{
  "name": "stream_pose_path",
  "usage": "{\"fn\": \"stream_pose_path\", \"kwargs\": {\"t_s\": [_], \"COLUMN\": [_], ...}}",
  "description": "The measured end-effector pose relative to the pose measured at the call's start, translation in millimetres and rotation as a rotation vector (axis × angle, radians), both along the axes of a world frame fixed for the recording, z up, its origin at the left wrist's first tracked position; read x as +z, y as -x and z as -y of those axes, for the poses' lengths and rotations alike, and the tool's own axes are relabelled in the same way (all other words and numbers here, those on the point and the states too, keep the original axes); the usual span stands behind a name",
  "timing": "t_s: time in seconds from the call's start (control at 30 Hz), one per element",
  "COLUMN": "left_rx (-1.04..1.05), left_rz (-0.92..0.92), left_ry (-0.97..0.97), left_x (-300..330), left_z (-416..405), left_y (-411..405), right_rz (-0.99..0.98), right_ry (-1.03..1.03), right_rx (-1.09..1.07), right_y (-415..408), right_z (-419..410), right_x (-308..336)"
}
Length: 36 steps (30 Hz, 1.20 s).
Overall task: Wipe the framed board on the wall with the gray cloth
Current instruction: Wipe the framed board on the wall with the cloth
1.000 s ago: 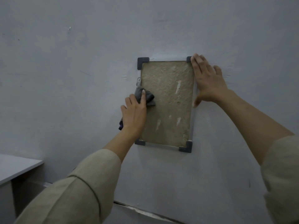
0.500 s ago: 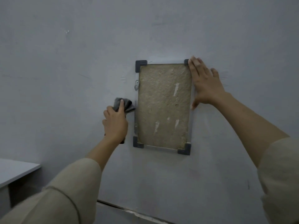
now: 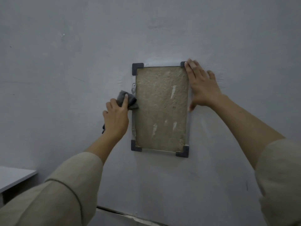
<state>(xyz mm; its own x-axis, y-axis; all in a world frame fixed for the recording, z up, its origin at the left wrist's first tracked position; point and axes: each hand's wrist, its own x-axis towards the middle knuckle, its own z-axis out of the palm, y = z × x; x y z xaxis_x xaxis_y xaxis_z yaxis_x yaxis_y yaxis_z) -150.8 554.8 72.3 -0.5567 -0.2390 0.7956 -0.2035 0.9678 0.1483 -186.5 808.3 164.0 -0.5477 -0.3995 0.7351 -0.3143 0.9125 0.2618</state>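
Observation:
The framed board (image 3: 161,110) hangs on the grey wall, a rough tan panel with pale scuffs, a thin metal frame and dark plastic corner caps. My left hand (image 3: 116,118) holds the bunched gray cloth (image 3: 127,100) and presses it against the board's left frame edge, about halfway up. My right hand (image 3: 202,88) lies flat with spread fingers over the board's upper right edge and corner, partly on the wall.
A small metal hanger clip (image 3: 133,88) sticks out on the frame's left side just above the cloth. A white tabletop corner (image 3: 14,176) shows at the lower left. A floor seam (image 3: 123,214) runs along the wall's base.
My left hand with the cloth slid off the board's left side onto the wall, then came back right to the frame's left edge. My right hand stayed in place.

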Motion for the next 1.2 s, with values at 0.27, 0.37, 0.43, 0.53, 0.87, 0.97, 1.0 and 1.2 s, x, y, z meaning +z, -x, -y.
{"fn": "stream_pose_path", "kwargs": {"t_s": [0.27, 0.37, 0.43, 0.53, 0.87, 0.97, 1.0, 1.2], "left_rx": [-0.234, -0.041, 0.003, -0.091, 0.058, -0.028, -0.105, -0.068], "left_rz": [-0.109, 0.012, -0.006, -0.1, -0.079, -0.116, -0.127, -0.108], "left_ry": [0.685, 0.158, -0.07, 0.097, 0.135, 0.169, 0.284, 0.376], "left_x": [-15, -9, -3, 5, 49, 54, 53, 61], "left_z": [-21, -13, -9, -19, -22, -38, -46, -40], "left_y": [2, 4, 3, 2, 12, 10, 9, 14], "right_rz": [-0.004, 0.001, 0.006, 0.004, -0.007, -0.002, -0.003, -0.011], "right_ry": [-0.001, 0.006, 0.007, 0.004, -0.004, 0.001, 0.004, 0.001], "right_rx": [-0.011, -0.009, -0.007, -0.012, -0.031, -0.03, -0.03, -0.034], "right_y": [-2, 0, 0, 0, 1, 1, 1, 1], "right_z": [2, 0, 1, 1, 2, 3, 3, 2], "right_x": [0, 0, 0, 0, 0, 0, 1, 0]}}
